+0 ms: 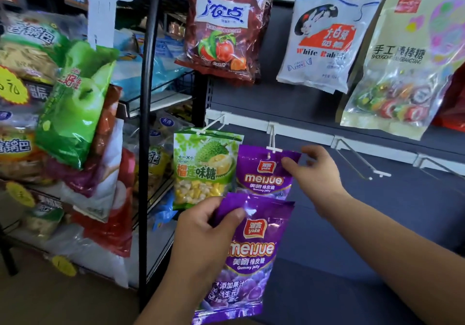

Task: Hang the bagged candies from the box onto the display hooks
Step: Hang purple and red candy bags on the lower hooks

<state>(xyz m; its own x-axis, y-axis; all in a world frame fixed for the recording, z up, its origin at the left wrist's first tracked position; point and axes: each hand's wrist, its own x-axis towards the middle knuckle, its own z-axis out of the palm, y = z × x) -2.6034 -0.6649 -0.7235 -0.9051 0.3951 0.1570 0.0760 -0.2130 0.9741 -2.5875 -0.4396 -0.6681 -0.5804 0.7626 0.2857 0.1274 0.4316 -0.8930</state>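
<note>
9 o'clock: green apple bag at the front of a crowded rack. 12 o'clock: red bag, "Plum flavour". Centre: durian bag, printed "Durian", hung on a hook. At 6 o'clock I saw the left hand pinching the top-left corner of a purple bag: "yake meijue Gummy jelly". At its 12 o'clock a second meijue bag hung from a white hook. The right hand pinched its top-right corner. 1 o'clock: "White Rabbit" bag.
</note>
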